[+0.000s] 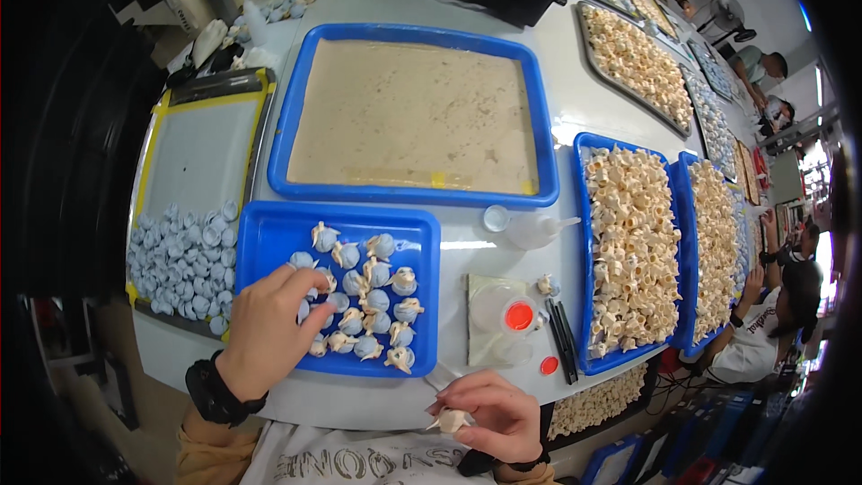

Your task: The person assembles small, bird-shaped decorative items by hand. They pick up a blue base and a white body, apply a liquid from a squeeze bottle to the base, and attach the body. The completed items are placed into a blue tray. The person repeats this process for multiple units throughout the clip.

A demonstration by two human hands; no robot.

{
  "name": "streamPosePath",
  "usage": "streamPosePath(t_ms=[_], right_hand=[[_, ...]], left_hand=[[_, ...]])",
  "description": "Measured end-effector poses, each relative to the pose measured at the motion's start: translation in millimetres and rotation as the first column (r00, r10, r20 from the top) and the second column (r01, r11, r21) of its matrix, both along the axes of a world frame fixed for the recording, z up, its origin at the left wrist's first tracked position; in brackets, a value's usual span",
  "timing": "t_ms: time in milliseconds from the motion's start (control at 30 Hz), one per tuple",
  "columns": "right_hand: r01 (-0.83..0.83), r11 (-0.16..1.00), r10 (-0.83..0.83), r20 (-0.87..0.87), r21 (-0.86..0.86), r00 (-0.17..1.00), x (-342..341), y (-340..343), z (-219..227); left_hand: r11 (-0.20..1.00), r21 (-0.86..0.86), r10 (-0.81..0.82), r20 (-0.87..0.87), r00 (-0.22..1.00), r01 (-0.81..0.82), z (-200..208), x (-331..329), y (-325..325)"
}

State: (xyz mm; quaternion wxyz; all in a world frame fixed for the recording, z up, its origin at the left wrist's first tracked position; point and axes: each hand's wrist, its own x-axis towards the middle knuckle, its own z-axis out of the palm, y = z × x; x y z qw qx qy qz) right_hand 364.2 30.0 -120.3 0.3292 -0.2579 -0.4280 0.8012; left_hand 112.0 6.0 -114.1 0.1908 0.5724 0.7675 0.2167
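Note:
My left hand (274, 321) reaches over a small blue tray (269, 233), its fingers curled round a small blue-and-cream piece (327, 280) at the tray's left side. Several like pieces, pale-blue rounded shells joined to cream horned parts, stand in rows in that tray, such as a joined piece (381, 245) near its top. Close to my body, my right hand (494, 413) pinches a cream plastic part (452, 420) with thin points between thumb and fingers. The underside of that part is hidden.
Loose pale-blue shells (180, 256) fill the lower part of a yellow-taped tray. Ahead lies a large blue tray (409, 198) lined with tan board. Rightward are a squeeze bottle (539, 231), a red-capped jar (503, 310), black pens (563, 341) and trays of cream parts (628, 242). Other people sit at far right.

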Motion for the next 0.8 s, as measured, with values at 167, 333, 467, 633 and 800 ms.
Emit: streamPosePath(t_ms=[167, 333, 467, 633, 800], right_hand=[[-0.133, 0.991, 0.133, 0.02, 0.007, 0.991, -4, 1, 1], [-0.107, 0.992, 0.099, 0.109, 0.07, 0.989, -3, -2, 2], [-0.082, 0.975, 0.037, 0.21, 0.207, 0.977, 3, -3, -4], [-0.036, 0.987, 0.007, 0.183, 0.155, 0.983, -4, -7, -2], [-0.008, 0.997, 0.001, 0.094, 0.074, 0.996, -3, -11, -1]], left_hand=[[0.992, -0.105, -0.079, -0.037, 0.996, 0.075, 1, -1, 2], [0.996, -0.043, -0.076, 0.066, 0.995, 0.079, 3, -8, 2], [0.998, -0.02, 0.064, -0.019, 0.998, -0.064, 10, -27, -3], [0.986, -0.097, -0.151, -0.13, 0.98, 0.139, 9, -27, -5], [0.94, -0.167, -0.329, -0.196, 0.924, 0.299, 5, -14, 2]])
